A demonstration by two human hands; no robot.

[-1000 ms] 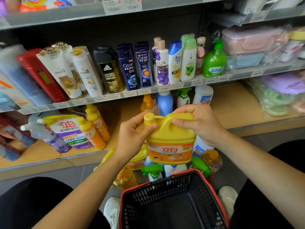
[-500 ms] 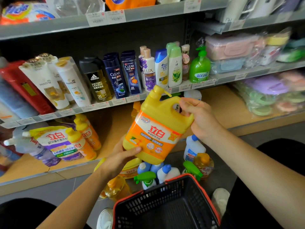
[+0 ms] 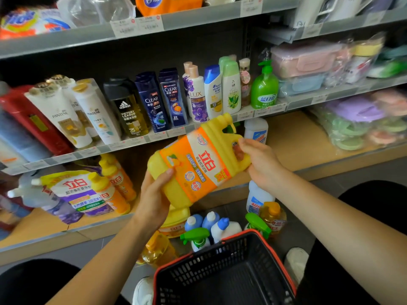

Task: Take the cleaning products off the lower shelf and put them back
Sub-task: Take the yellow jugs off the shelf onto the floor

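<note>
A tilted yellow detergent jug [image 3: 198, 164] hangs just before the lower shelf [image 3: 293, 146], the left hand [image 3: 154, 194] clasping its base and the right hand [image 3: 259, 164] gripping its handle end. Bare shelf board lies to the right. Three blue-capped bottles [image 3: 210, 217] and two green sprayers [image 3: 193, 234] stand beside the near basket [image 3: 222, 240].

The white tubes [image 3: 61, 115] read PANTENE, the dark bottle [image 3: 127, 111] adidas, navy bottles [image 3: 152, 102] CLEAR, yellow jug [image 3: 198, 164] 立白.

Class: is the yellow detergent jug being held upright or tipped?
Tipped. The yellow jug leans, cap pointing up and right; the left hand grips its base, the right hand its handle end.
</note>
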